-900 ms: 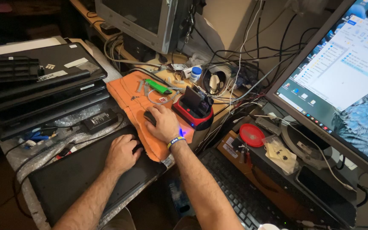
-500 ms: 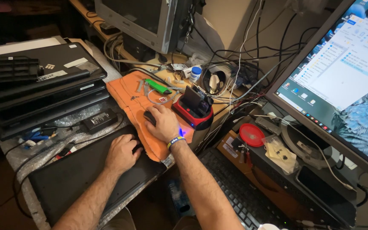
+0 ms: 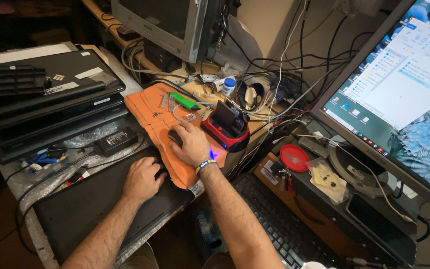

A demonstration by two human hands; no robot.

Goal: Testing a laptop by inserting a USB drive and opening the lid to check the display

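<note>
My right hand (image 3: 191, 144) rests over a black mouse (image 3: 175, 136) that sits on an orange cloth (image 3: 148, 112); its fingers cover most of the mouse. A wristband is on that wrist. My left hand (image 3: 143, 178) lies loosely curled on the top of a closed black laptop (image 3: 85, 209), near the cloth's lower edge. Just right of the mouse stands a red and black drive dock (image 3: 227, 130) with a drive in its slot. A green tool (image 3: 185, 101) and small metal parts lie farther back on the cloth.
A stack of black laptops (image 3: 41, 104) fills the left, with a power brick (image 3: 115, 140) beside it. A lit monitor (image 3: 399, 94) stands at the right, an old monitor (image 3: 170, 25) at the back. A keyboard (image 3: 279, 224), a red lid (image 3: 294, 158) and tangled cables (image 3: 274, 94) crowd the desk.
</note>
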